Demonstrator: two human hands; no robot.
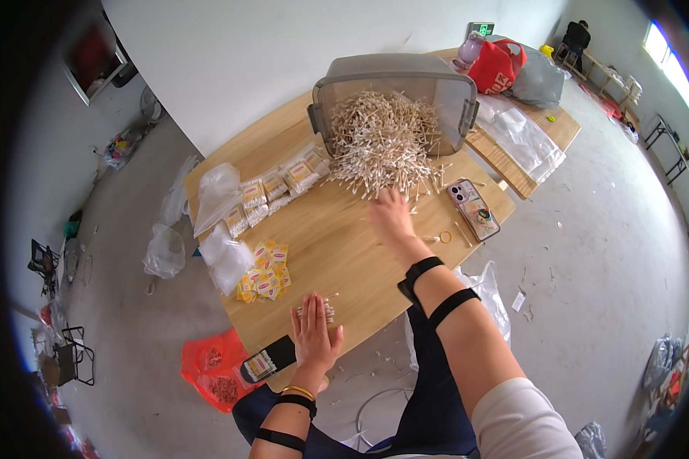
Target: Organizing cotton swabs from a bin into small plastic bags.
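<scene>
Basically, on the desk (344, 249), the grey bin (394, 66) lies on its side, holding the swab heap (383, 141). Right hand (391, 218): at the heap's lower edge; grip indeterminable. Left hand (315, 340): extended flat over the swab bundle (328, 311); keep pressure light, ends aligned.

Tbl (344, 249) w/ swabs (381, 149), bin (394, 66), ph. (473, 209)
</scene>
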